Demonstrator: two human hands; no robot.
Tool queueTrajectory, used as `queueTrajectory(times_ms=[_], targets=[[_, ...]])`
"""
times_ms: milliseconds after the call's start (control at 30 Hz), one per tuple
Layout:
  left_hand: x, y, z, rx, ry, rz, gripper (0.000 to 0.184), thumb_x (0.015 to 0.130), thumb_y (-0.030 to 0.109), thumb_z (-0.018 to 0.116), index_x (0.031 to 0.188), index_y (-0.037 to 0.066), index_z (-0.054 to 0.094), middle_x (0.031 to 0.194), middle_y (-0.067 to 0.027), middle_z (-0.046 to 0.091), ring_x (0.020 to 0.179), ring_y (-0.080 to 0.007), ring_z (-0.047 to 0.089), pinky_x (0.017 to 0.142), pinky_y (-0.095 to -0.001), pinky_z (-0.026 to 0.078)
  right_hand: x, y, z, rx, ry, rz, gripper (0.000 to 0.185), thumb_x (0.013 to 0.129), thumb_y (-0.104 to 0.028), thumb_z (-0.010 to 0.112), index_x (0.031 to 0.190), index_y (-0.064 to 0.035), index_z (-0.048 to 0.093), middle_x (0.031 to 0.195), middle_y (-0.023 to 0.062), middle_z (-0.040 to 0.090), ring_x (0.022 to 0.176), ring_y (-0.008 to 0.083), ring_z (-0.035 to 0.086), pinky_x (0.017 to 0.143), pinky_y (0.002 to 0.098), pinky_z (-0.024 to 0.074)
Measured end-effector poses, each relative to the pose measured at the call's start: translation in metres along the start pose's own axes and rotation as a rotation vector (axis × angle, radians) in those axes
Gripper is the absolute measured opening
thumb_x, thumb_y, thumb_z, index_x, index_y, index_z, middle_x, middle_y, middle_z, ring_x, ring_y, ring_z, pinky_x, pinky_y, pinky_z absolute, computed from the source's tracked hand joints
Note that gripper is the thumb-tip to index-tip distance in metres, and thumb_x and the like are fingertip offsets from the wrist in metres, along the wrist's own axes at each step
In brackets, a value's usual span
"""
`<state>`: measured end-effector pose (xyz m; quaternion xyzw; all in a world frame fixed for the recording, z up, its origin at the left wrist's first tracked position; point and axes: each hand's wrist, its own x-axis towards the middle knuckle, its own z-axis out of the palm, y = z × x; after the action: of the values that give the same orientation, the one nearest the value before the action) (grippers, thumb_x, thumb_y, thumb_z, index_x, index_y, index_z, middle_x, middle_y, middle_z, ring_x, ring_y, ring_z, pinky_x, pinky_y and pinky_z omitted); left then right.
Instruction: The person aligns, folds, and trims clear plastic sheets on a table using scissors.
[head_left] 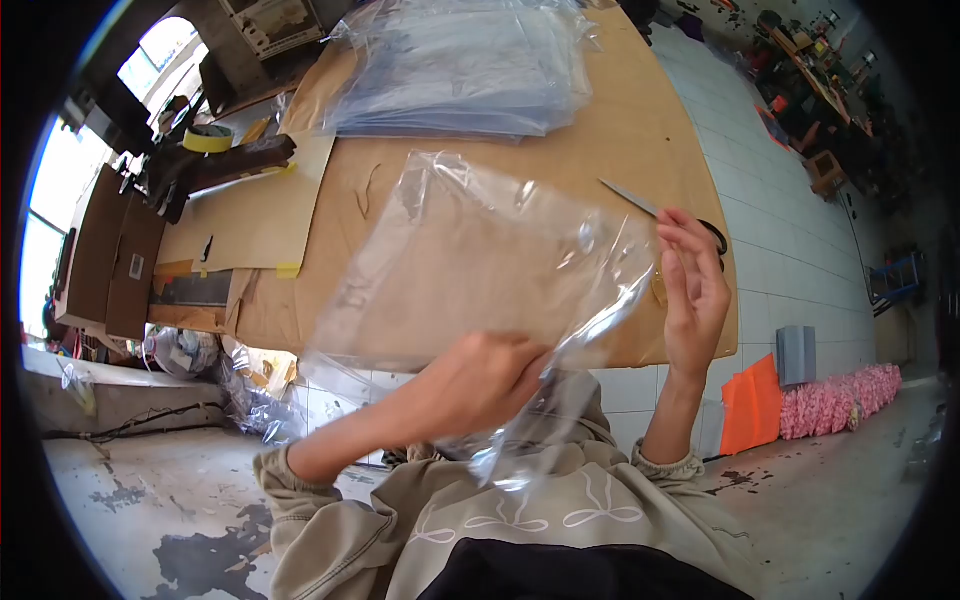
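Observation:
A large clear plastic bag or sheet [490,240] spreads slantwise over the front of the paper-covered table [640,120]. My left hand [490,375] is closed on its near edge, fingers pinched together, and loose plastic hangs below them, partly blurred. At the sheet's right edge, my right hand [695,285] is raised with its fingers loosely bent and its thumb apart. I cannot tell whether it touches the plastic. Behind those fingers is a pair of scissors [628,197], blades toward the far left and dark handles partly hidden by the hand.
A stack of clear plastic sheets [450,80] lies at the far end of the table. Left are a tan board [250,220], a yellow tape roll [207,139] and a cardboard box [110,250]. An orange piece [752,405] and a pink bundle [840,402] are at right.

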<state>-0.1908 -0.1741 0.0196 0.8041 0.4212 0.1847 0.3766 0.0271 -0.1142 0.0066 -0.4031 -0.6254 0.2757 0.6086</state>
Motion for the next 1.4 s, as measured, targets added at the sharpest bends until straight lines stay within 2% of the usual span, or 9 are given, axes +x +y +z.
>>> queueTrajectory(times_ms=[200, 333, 433, 633, 900, 1033, 1133, 1300, 1400], targets=[[0.081, -0.004, 0.011, -1.003, 0.389, -0.199, 0.035, 0.093, 0.019, 0.048, 0.122, 0.001, 0.04, 0.078, -0.0073, 0.056, 0.072, -0.0123, 0.059, 0.062, -0.0268, 0.049, -0.065, -0.036, -0.037, -0.167, 0.382, -0.258, 0.012, 0.083, 0.003, 0.052, 0.093, 0.0071, 0.056, 0.1, 0.0191, 0.058, 0.088, 0.0254, 0.058, 0.079, 0.033, 0.0479], [0.093, 0.002, 0.032, -0.892, 0.314, -0.124, 0.044, 0.09, 0.021, 0.053, 0.122, -0.002, 0.034, 0.079, -0.0143, 0.058, 0.074, -0.0187, 0.062, 0.065, -0.03, 0.049, -0.102, -0.051, -0.039, -0.302, 0.088, -0.145, 0.01, 0.078, 0.004, 0.054, 0.088, 0.0057, 0.055, 0.09, 0.0185, 0.061, 0.075, 0.028, 0.06, 0.071, 0.0326, 0.0501], [0.07, 0.0, 0.044, -0.16, 0.321, 0.315, 0.054, 0.085, 0.023, 0.061, 0.127, 0.001, 0.036, 0.098, -0.0174, 0.053, 0.089, -0.0216, 0.057, 0.074, -0.0305, 0.047, -0.117, -0.024, -0.026, -0.459, -0.01, 0.107, 0.01, 0.078, 0.004, 0.052, 0.087, 0.0041, 0.055, 0.088, 0.0176, 0.062, 0.071, 0.0285, 0.06, 0.065, 0.032, 0.0501], [0.036, 0.002, 0.061, 0.73, 0.231, 0.297, 0.049, 0.071, 0.022, 0.069, 0.112, 0.002, 0.053, 0.106, -0.0142, 0.053, 0.09, -0.023, 0.057, 0.071, -0.0315, 0.048, -0.132, -0.009, -0.026, -0.362, 0.133, -0.025, 0.008, 0.075, 0.004, 0.053, 0.083, 0.003, 0.057, 0.088, 0.0174, 0.062, 0.077, 0.0293, 0.062, 0.07, 0.0323, 0.0505], [0.043, 0.01, 0.039, 0.255, 0.243, 0.134, 0.019, 0.073, 0.012, 0.068, 0.083, 0.003, 0.054, 0.079, -0.0065, 0.058, 0.062, -0.0197, 0.058, 0.052, -0.0324, 0.045, -0.124, -0.02, -0.016, -0.527, -0.139, -0.23, 0.019, 0.067, 0.01, 0.053, 0.083, 0.004, 0.061, 0.092, 0.0175, 0.063, 0.084, 0.0313, 0.062, 0.076, 0.0355, 0.0503], [0.037, 0.02, 0.042, -0.252, 0.262, 0.045, 0.018, 0.078, 0.011, 0.067, 0.083, 0.002, 0.052, 0.069, -0.0036, 0.054, 0.057, -0.0118, 0.052, 0.049, -0.0304, 0.041, -0.117, -0.018, -0.016, -0.685, -0.221, -0.032, 0.015, 0.068, 0.008, 0.054, 0.081, 0.0043, 0.06, 0.082, 0.0151, 0.063, 0.072, 0.0313, 0.063, 0.063, 0.0356, 0.0509], [0.036, 0.034, 0.028, -0.427, 0.191, -0.072, 0.019, 0.084, 0.016, 0.064, 0.082, 0.002, 0.051, 0.064, -0.0012, 0.05, 0.056, -0.0069, 0.046, 0.051, -0.0241, 0.039, -0.105, -0.029, -0.024, -0.529, -0.172, -0.32, 0.013, 0.067, 0.003, 0.054, 0.078, 0.0037, 0.059, 0.077, 0.015, 0.063, 0.064, 0.0282, 0.061, 0.053, 0.031, 0.0487], [0.053, 0.022, 0.06, -0.741, 0.286, -0.158, 0.018, 0.085, 0.016, 0.062, 0.081, 0.002, 0.051, 0.092, -0.0091, 0.052, 0.082, -0.0134, 0.051, 0.072, -0.026, 0.041, -0.094, -0.046, -0.021, -0.657, -0.206, -0.532, 0.016, 0.068, 0.002, 0.052, 0.081, 0.0047, 0.06, 0.093, 0.0199, 0.062, 0.073, 0.03, 0.063, 0.056, 0.0323, 0.052], [0.05, 0.04, 0.067, -0.323, 0.438, 0.119, 0.015, 0.082, 0.014, 0.061, 0.082, 0.003, 0.052, 0.117, -0.0141, 0.047, 0.106, -0.0248, 0.046, 0.087, -0.0378, 0.037, -0.094, -0.037, -0.025, -0.691, -0.363, 0.044, 0.023, 0.077, 0.0, 0.053, 0.099, 0.0034, 0.057, 0.111, 0.0193, 0.057, 0.098, 0.0327, 0.059, 0.075, 0.0362, 0.0522]])
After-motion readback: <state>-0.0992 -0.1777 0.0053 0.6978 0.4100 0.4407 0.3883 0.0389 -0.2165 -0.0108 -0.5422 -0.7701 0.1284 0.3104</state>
